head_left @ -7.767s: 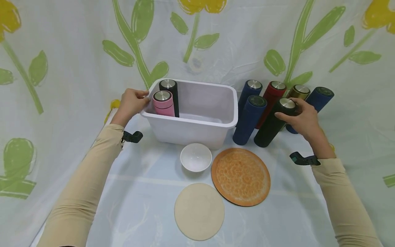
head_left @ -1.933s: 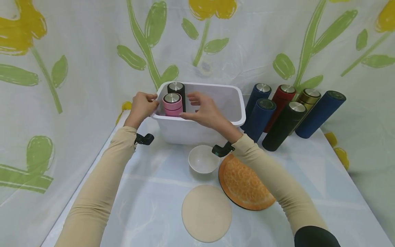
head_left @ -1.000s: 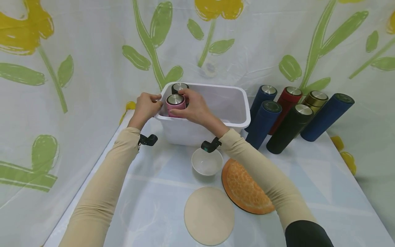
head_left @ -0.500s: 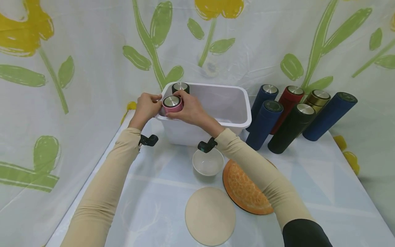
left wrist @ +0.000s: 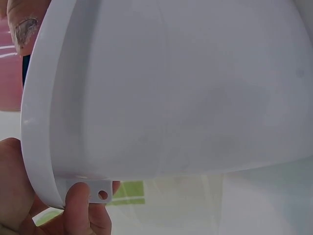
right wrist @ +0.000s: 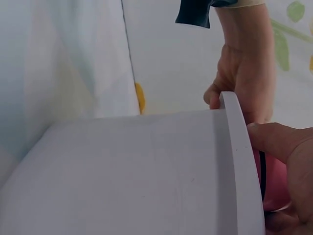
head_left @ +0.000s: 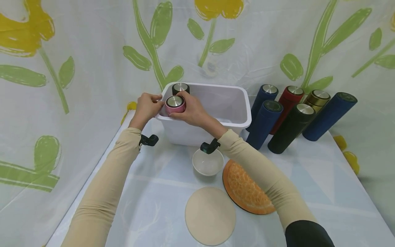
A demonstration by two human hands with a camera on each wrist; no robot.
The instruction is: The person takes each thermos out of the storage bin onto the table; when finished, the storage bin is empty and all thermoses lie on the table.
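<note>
A white plastic bin (head_left: 185,134) stands at the back of the table. My left hand (head_left: 147,107) holds its left end, thumb and fingers curled round the rim beside a small tab with a hole (left wrist: 102,195) in the left wrist view. With my right hand (head_left: 195,110) I grip a pink thermos (head_left: 174,109) near its silver-topped lid, inside the bin at its left end. The right wrist view shows the pink body (right wrist: 277,185) behind the rim, partly covered by the fingers. Just behind it in the bin stands a black thermos (head_left: 180,87), its lower part hidden.
Right of the bin stand several tall thermoses: blue (head_left: 264,120), red (head_left: 287,103), gold (head_left: 318,98) and black (head_left: 288,132) among them. In front are a white bowl (head_left: 208,166), a round mat with a baked-bread print (head_left: 245,192) and a beige disc (head_left: 210,216).
My right hand has gone from the black thermos on the right into the bin and taken hold of the pink one. Since half a second ago the pink thermos has shifted slightly right.
</note>
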